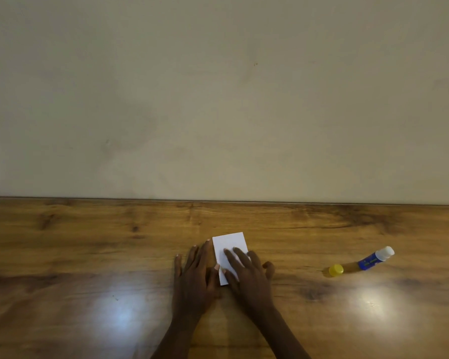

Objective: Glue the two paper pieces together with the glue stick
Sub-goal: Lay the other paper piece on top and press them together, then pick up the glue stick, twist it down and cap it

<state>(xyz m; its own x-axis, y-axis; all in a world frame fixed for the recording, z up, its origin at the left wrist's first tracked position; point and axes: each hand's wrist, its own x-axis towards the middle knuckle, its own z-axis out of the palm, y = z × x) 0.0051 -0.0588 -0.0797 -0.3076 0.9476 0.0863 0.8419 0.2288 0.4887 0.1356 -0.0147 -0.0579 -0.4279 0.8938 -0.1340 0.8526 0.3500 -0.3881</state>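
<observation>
Both hands are down on the wooden worktop [88,255], right at its middle, and the white paper [230,244] lies flat between and under them. From here it reads as one white rectangle, long edge running away from the person and tilted a touch; whether two sheets are stacked there cannot be told. The right hand [246,274] lies flat on top of the paper, fingers [231,257] spread and stretched across its near half, palm down, pinching nothing. The left hand [195,273] lies flat too, fingers extended and slightly fanned, resting on the wood just beside the paper's left edge, with the thumb reaching in to touch the paper's near left side. The far half of the sheet shows bare beyond the fingertips. Well off to the right, clear of both hands, the glue stick [375,258] lies on its side on the worktop, blue body with a white end pointing up and to the right. Its yellow cap [336,270] sits apart from it, just to its left, also on the wood. Two bright patches of reflected light glare off the surface in the foreground, and a plain pale wall [218,86] rises behind the worktop's far edge.
</observation>
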